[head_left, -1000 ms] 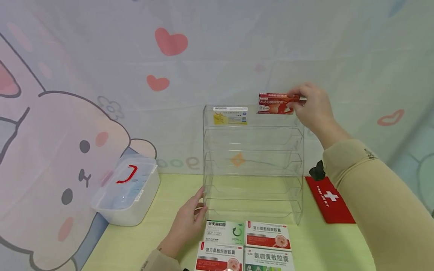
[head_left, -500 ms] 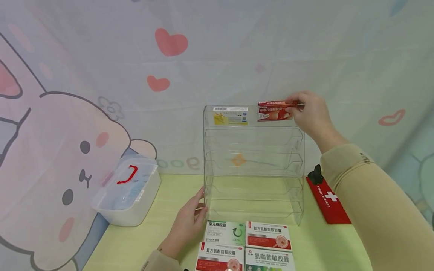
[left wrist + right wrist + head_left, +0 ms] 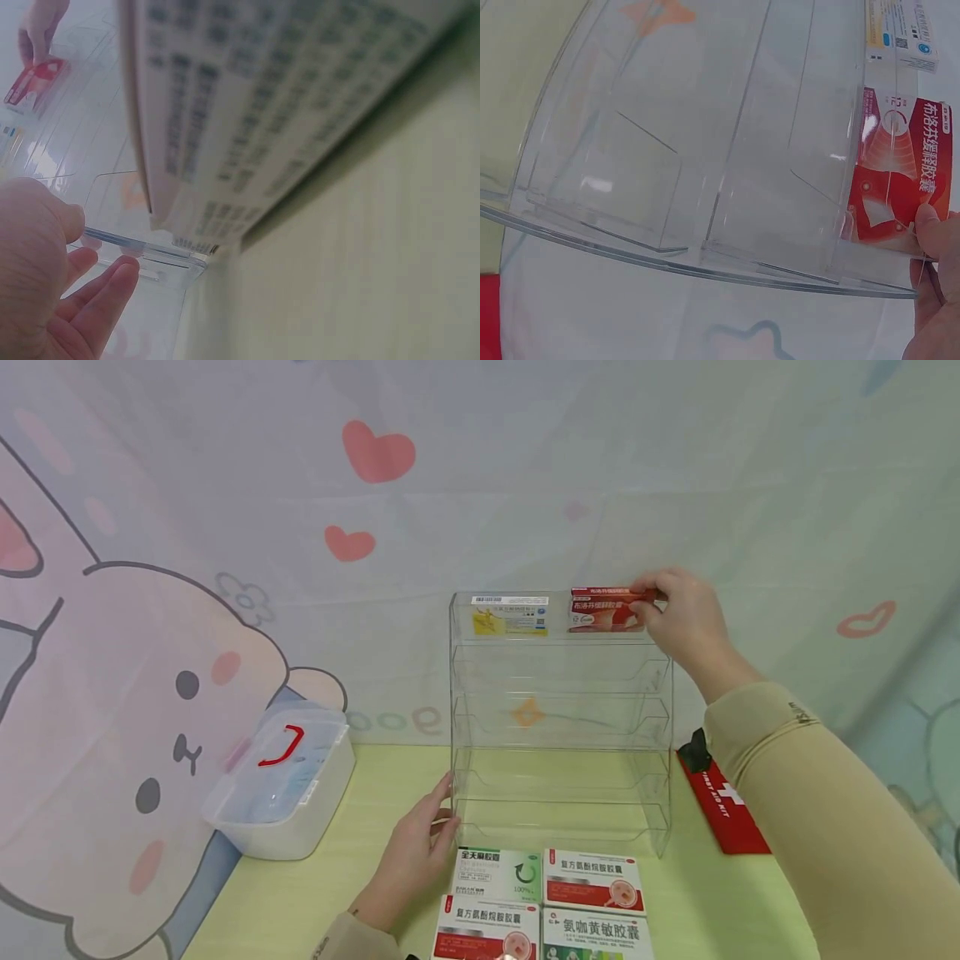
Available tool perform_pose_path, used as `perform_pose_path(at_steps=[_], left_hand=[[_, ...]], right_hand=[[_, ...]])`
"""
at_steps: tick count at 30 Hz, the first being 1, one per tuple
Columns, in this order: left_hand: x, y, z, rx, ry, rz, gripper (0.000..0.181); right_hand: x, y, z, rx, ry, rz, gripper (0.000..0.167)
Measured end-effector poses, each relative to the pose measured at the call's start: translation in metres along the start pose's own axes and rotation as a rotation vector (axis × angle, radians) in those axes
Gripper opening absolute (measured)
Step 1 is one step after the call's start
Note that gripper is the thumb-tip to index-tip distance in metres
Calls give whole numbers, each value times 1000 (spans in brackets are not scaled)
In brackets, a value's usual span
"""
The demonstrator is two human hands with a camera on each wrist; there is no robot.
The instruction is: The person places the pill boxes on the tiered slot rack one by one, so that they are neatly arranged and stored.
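My right hand (image 3: 686, 614) pinches the right end of a red medicine box (image 3: 603, 612) between thumb and fingers. The box sits in the top tier of a clear plastic rack (image 3: 558, 693), its lower part behind the clear front. Left of it in the same tier lies a yellow-and-white box (image 3: 510, 617), apart from the red one. Low on the rack's left side, my left hand (image 3: 412, 847) holds the side panel. In the left wrist view that hand's thumb and fingers (image 3: 109, 296) lie about the panel edge. The right wrist view shows my right thumb (image 3: 930, 229) on the red box.
Before the rack lie a green-and-white box (image 3: 495, 877), two red-and-white boxes (image 3: 592, 881) and another white-green box (image 3: 596, 935). A white lidded case (image 3: 288, 785) with a red handle stands left. A red first aid pouch (image 3: 723, 810) lies right, partly behind my sleeve.
My right hand has lowered the red box from above the rack into the top tier. My left hand has stayed at the rack's side.
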State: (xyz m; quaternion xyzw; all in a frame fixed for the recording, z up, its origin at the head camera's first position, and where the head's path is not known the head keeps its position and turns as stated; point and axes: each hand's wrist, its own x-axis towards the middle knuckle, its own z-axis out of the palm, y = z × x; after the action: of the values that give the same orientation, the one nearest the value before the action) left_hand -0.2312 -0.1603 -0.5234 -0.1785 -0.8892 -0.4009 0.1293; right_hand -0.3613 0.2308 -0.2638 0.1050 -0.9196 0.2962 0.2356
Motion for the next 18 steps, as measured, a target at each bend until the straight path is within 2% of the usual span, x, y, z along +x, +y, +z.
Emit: perform_pose_path(at_steps=[9, 14, 18], left_hand=[[0, 1, 1, -1, 1, -11, 75], [0, 3, 0, 22, 18, 11, 74], [0, 4, 0, 30, 16, 4, 74]], right_hand=[[-2, 0, 2, -31, -9, 8, 28], [-5, 0, 1, -21, 0, 13, 33], [-7, -1, 1, 9, 19, 42, 38]])
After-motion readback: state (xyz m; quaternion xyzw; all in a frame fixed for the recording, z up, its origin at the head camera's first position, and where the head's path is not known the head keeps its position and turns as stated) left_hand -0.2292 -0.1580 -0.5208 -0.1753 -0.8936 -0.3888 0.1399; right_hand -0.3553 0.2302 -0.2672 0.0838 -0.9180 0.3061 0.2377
